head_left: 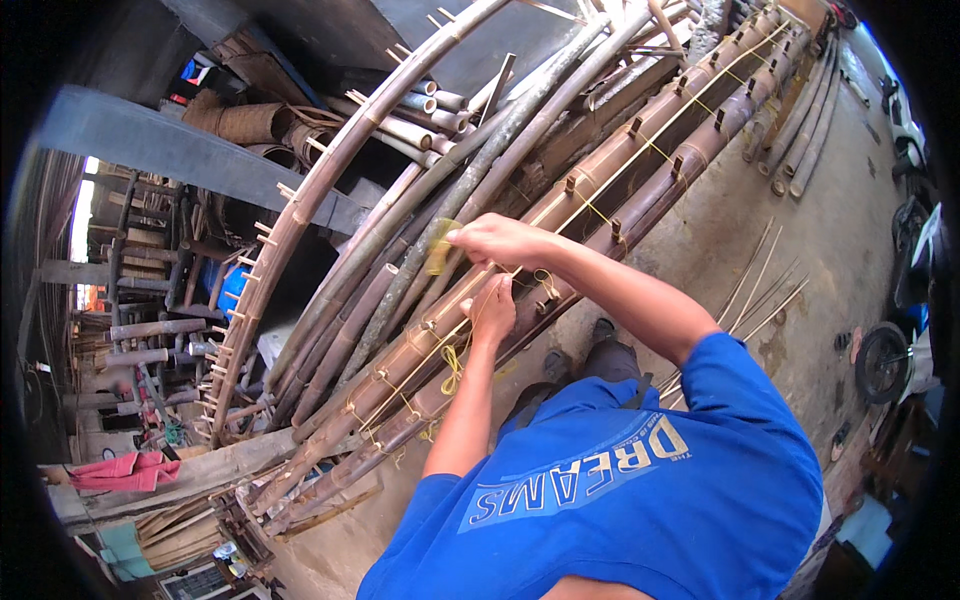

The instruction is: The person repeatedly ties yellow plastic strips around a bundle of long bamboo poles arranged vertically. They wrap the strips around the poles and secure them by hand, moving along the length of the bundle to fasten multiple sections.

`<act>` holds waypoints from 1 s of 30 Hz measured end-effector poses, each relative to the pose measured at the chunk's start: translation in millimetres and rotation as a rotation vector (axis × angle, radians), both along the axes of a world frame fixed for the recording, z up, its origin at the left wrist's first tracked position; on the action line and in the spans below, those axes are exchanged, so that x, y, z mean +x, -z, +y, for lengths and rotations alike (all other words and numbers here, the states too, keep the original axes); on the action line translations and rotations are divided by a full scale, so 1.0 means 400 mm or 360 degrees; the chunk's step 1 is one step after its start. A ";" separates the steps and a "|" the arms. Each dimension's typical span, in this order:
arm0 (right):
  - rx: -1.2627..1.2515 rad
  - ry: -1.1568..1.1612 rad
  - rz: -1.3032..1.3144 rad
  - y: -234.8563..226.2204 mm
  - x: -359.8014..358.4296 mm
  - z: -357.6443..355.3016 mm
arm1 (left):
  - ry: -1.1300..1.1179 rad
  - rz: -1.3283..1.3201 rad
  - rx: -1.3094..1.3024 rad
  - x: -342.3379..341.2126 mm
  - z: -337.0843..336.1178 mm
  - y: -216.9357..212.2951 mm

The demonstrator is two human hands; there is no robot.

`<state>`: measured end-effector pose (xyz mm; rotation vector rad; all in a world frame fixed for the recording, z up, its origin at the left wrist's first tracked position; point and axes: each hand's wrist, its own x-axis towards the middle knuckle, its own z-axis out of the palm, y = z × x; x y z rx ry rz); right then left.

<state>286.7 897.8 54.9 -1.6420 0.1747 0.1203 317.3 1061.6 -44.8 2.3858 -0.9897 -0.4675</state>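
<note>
My right hand [497, 243] is closed around a small bundle of yellow-green cord [438, 247], above two long bamboo poles lying side by side. Just below it, my left hand [492, 308] rests against the upper bamboo pole [405, 365] with its fingers bent together; what they pinch is hidden. Short wooden pegs [719, 119] stick out along both poles. Thin yellow cord crosses between the pegs, and a loose tangle of cord [453, 368] hangs beside my left forearm. The lower bamboo pole [650, 205] runs nearer to my body.
A curved bamboo pole with pegs [300, 205] leans at the left, beside stacked bamboo poles [465, 185]. More poles [810, 130] lie on the concrete floor at the upper right. Thin sticks [760, 290] lie by my right arm. A wheel [882, 363] stands at the right; red cloth [125, 471] lies lower left.
</note>
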 end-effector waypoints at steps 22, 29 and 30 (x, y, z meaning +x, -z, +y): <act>-0.1364 0.0162 -0.0294 0.225 -0.349 0.333 | 0.0115 -0.0034 -0.0130 0.302 -0.087 -0.004; 0.2127 0.0688 0.0508 0.285 -0.264 0.652 | 0.0291 0.0107 0.0305 0.282 0.419 -0.009; 0.2427 0.0866 0.0112 0.343 -0.243 0.676 | 0.0368 0.0322 0.0120 0.253 0.464 0.052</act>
